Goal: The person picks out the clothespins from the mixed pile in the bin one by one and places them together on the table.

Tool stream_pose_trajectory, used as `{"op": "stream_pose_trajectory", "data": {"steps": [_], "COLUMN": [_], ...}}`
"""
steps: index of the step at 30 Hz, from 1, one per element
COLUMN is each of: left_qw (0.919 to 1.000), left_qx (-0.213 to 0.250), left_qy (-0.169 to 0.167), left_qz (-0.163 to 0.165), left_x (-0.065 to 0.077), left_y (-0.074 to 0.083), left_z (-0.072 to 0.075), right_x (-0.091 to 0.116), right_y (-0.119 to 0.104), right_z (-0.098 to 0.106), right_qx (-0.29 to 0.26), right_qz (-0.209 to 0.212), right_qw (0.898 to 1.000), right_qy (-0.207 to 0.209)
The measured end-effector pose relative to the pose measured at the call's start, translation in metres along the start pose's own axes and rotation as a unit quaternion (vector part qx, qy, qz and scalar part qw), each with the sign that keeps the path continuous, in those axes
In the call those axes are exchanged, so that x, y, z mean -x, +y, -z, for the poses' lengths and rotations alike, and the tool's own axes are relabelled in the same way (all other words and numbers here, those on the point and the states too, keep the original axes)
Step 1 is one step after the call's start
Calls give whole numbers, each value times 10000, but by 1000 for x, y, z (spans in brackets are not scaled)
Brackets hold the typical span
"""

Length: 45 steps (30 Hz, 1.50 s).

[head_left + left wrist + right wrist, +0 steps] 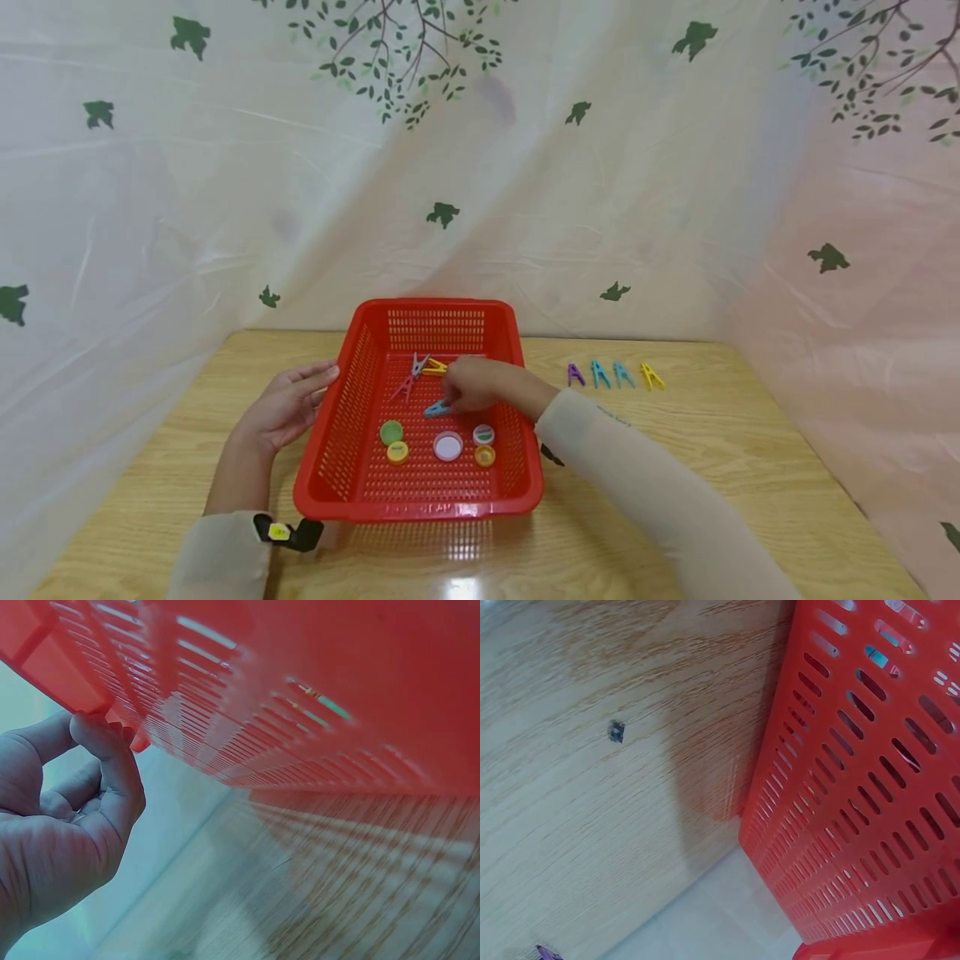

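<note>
A red plastic basket (420, 508) stands on the table. My left hand (288, 406) holds its left rim; in the left wrist view the bent fingers (112, 750) meet the rim's edge. Reaching over the right wall, my right hand (476, 383) is inside the basket with curled fingers, pinching one end of a light blue clothespin (437, 409). Behind that hand lie a yellow clothespin (433, 367), a grey clothespin (418, 365) and a pink clothespin (406, 387). The right hand is hidden behind the slotted wall in the right wrist view.
Toward the basket's near side lie a green cap (391, 432), a yellow cap (397, 452), a white lid (447, 447) and two more caps. Right of the basket, a purple clothespin (575, 375), two blue clothespins (601, 374) and a yellow clothespin (652, 376) form a row on the table.
</note>
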<state>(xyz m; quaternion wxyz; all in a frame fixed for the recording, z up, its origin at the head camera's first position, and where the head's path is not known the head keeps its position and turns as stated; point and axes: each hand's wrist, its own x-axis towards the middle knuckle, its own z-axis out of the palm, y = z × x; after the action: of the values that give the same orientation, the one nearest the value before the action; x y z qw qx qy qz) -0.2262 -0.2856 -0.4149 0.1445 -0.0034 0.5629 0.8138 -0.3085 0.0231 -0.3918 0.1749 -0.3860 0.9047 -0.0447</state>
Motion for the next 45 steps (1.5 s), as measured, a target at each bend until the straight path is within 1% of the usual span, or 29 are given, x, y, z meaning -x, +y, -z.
{"op": "stream_pose_trajectory", "data": {"steps": [9, 15, 23, 33, 40, 45], "left_qw": [9999, 9999, 9999, 10000, 9999, 9999], "left_qx": [109, 144, 112, 80, 120, 132], "left_qy": [-19, -34, -13, -2, 6, 8], "left_qz": [-6, -6, -15, 33, 66, 69], "left_x": [-2, -2, -3, 0, 0, -1], "left_y": [1, 1, 1, -2, -2, -2], "left_z": [-2, -2, -3, 2, 1, 1], "right_x": [1, 1, 3, -1, -2, 0], "right_y": [2, 2, 2, 1, 2, 2], "right_z": [1, 0, 1, -3, -2, 1], "right_qx": [-145, -43, 31, 70, 15, -52], "right_qz": [55, 125, 109, 407, 522, 574], "right_qw": [9998, 9999, 9999, 9991, 9986, 9978], "right_qy": [119, 24, -83, 60, 101, 334]}}
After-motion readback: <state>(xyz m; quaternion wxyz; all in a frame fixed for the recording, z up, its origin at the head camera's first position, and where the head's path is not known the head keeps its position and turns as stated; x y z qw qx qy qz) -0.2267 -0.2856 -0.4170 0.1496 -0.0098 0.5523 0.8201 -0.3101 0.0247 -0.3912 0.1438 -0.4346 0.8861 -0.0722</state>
